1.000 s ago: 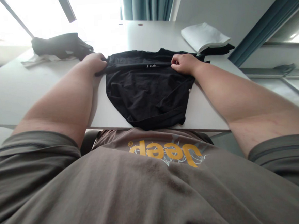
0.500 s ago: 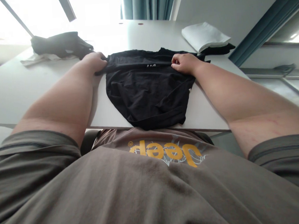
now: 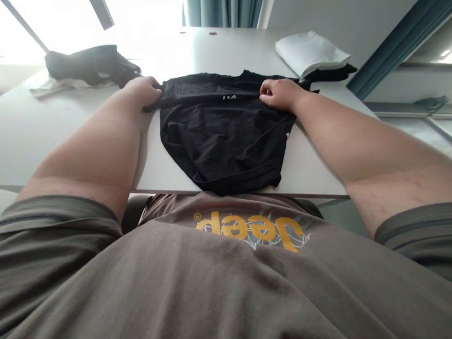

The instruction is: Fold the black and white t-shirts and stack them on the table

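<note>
A black T-shirt (image 3: pixel 224 144) lies spread on the white table (image 3: pixel 319 168), its lower edge at the table's near edge. A fold runs across its upper part, and a small white print shows there. My left hand (image 3: pixel 143 92) is closed on the shirt's upper left side, near the sleeve; its fingertips are partly hidden. On the upper right part rests my right hand (image 3: pixel 277 93), fingers curled and pinching the black cloth.
At the back left lies a heap of dark clothing (image 3: pixel 87 68) on top of white cloth (image 3: pixel 61 87). A folded white garment (image 3: pixel 310 52) sits on a black one (image 3: pixel 331 73) at the back right. Behind the table hangs a blue-green curtain (image 3: pixel 226 4).
The white print on the shirt shows slightly more, and the cloth near the fold has shifted a little. Both hands stay in nearly the same place.
</note>
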`<state>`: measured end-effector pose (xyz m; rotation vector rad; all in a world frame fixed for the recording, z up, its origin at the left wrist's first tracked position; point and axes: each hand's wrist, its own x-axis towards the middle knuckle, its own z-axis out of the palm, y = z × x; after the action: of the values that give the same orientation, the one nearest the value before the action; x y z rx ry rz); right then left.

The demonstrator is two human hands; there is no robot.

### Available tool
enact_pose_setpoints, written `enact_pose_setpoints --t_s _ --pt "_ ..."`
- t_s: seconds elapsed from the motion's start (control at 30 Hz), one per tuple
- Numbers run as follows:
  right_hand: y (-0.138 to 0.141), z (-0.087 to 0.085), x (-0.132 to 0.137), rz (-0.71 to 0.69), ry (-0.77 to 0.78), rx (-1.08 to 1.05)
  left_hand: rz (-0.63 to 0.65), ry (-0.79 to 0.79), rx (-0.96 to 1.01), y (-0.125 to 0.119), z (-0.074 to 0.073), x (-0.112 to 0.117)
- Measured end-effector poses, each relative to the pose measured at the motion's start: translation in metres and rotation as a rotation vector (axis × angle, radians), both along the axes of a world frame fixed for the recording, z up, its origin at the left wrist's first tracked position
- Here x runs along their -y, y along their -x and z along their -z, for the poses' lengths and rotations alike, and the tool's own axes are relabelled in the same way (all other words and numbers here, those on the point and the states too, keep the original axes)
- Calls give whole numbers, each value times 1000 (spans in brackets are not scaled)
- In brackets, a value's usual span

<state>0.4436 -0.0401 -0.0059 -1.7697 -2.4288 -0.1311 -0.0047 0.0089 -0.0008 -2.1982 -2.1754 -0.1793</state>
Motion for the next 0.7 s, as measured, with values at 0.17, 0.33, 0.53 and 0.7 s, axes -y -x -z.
enact_pose_setpoints --t_s 0.17,0.33,0.53,0.7 --pt "0 1 -1 7 0 0 3 -10 -11 0 1 -1" --pt "0 1 0 4 -1 0 -9 -5 -30 0 1 0" --pt "0 0 1 4 -10 -1 -8 -1 5 -2 -1 3" --pt "1 0 1 9 -3 6 -21 -4 18 -2 -1 3"
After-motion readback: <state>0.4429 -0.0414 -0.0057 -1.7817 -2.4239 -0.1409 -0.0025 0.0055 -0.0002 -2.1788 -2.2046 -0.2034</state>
